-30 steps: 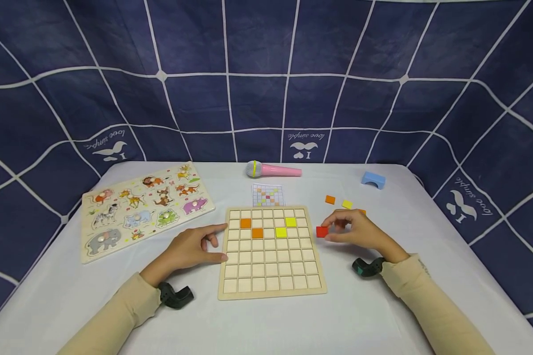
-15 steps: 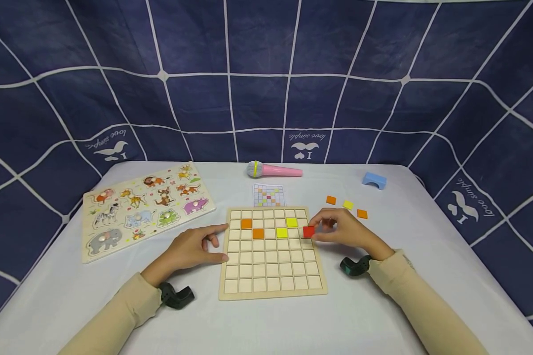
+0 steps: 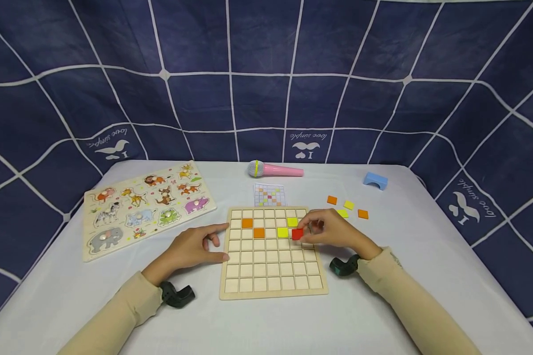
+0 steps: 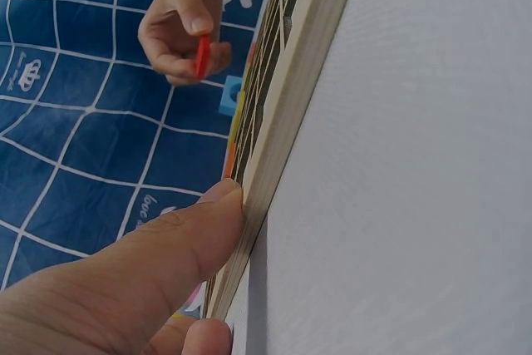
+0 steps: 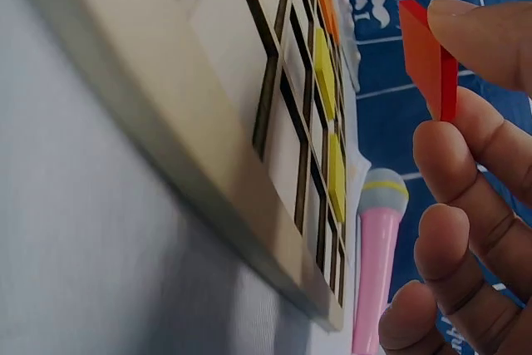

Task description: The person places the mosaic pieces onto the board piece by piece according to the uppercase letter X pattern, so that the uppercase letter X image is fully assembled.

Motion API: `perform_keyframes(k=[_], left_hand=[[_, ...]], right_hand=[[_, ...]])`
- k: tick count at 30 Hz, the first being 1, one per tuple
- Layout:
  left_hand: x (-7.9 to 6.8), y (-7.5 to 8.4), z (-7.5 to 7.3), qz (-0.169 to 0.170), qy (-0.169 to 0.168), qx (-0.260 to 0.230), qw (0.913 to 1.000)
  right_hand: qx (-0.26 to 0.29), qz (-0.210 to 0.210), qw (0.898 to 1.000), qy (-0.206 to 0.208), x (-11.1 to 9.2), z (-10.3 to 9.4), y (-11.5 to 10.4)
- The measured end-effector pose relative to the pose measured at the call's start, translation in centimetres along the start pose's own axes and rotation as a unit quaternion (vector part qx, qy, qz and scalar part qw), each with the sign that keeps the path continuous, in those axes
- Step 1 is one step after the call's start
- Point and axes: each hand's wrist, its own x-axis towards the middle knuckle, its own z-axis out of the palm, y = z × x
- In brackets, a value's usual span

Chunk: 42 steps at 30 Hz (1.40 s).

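Observation:
My right hand (image 3: 330, 228) pinches a red square tile (image 5: 426, 56) between thumb and fingertips. In the head view the tile is over the right side of the wooden grid board (image 3: 273, 297), just right of a yellow tile (image 3: 283, 232). The right wrist view shows it held clear above the board's surface. A second yellow tile (image 3: 292, 222) and two orange tiles, one upper left (image 3: 247, 223), sit in the board's cells. My left hand (image 3: 194, 245) touches the board's left edge with its index fingertip and thumb (image 4: 187, 243), other fingers bent under the palm.
Behind the board lies a printed pattern card (image 3: 270, 195), with a pink toy microphone (image 3: 277, 170) beyond it. Loose orange (image 3: 362, 214) and yellow (image 3: 348, 204) tiles lie at right, near a blue arch block (image 3: 375, 180). An animal puzzle board (image 3: 146, 207) lies at left.
My right hand has carried the red tile leftward from beside the board to over its right-hand cells. Loose tiles behind that hand have come into view. The left hand stays in place.

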Motion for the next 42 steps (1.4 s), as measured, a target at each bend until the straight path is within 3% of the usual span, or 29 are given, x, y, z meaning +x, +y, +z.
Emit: perform_keyframes(k=[14, 42], left_hand=[[0.0, 0.0, 0.0, 0.003, 0.002, 0.003, 1.0000], [0.2, 0.0, 0.1, -0.002, 0.001, 0.003, 1.0000]], right_hand=[[-0.018, -0.007, 0.999, -0.039, 1.8, 1.7, -0.9], [-0.063, -0.012, 0.995, -0.075, 3.8, 3.7, -2.2]])
